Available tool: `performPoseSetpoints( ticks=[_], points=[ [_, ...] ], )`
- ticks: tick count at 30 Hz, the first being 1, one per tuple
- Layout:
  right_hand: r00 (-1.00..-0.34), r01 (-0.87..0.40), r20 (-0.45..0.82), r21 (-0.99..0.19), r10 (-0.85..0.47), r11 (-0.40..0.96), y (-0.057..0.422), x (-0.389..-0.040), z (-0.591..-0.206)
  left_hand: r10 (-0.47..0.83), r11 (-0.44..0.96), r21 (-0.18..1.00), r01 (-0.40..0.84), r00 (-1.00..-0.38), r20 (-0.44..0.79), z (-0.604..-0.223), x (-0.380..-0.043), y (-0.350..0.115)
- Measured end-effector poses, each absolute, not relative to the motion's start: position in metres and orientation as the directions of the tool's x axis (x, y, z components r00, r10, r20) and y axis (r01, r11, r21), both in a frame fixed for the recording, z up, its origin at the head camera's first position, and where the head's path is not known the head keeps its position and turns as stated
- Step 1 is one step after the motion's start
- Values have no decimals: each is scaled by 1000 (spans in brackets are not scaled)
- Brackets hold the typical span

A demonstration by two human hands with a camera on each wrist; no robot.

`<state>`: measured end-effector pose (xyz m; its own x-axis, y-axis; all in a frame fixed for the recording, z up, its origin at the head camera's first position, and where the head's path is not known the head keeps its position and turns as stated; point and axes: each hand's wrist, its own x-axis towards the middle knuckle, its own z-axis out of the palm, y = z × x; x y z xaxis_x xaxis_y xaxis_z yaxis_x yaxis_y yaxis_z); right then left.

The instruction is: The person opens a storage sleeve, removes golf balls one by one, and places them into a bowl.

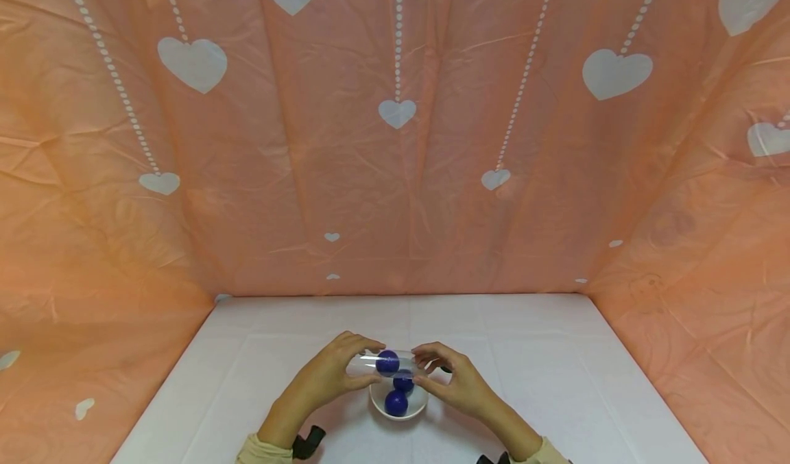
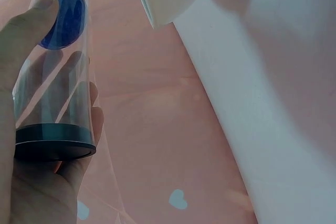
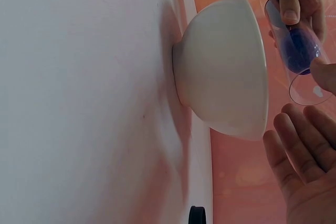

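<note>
My left hand (image 1: pixel 336 373) grips a clear cylindrical tube (image 1: pixel 364 364) lying sideways above the bowl. A black cap (image 2: pixel 55 142) closes the tube's left end. One dark blue ball (image 1: pixel 387 362) is inside, seen through the wall, with my left thumb against the tube beside it. My right hand (image 1: pixel 455 380) is at the tube's uncapped end, its thumb (image 3: pixel 325 74) overlapping the rim and its other fingers extended close by. Below, a white bowl (image 3: pixel 226 72) stands on the table with two more blue balls (image 1: pixel 396 403) in view, one partly covered by the tube.
A small black object (image 3: pixel 197 214) lies on the white table (image 1: pixel 524 354), partly hidden behind my right hand in the head view. Peach cloth (image 1: pixel 401 197) printed with white hearts surrounds the table at the back and sides. Black straps (image 1: pixel 308 442) circle the wrists.
</note>
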<state>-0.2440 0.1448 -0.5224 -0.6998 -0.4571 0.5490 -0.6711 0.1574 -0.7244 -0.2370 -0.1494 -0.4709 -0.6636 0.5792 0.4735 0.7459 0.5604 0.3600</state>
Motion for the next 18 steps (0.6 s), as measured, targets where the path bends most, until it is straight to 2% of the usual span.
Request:
performPoseSetpoints(
  ticks=[18],
  points=[
    [-696,-674,551,-722,-461,155,144,-244,-521,580,580,358,732,-680,448,-470,-237,-149]
  ],
)
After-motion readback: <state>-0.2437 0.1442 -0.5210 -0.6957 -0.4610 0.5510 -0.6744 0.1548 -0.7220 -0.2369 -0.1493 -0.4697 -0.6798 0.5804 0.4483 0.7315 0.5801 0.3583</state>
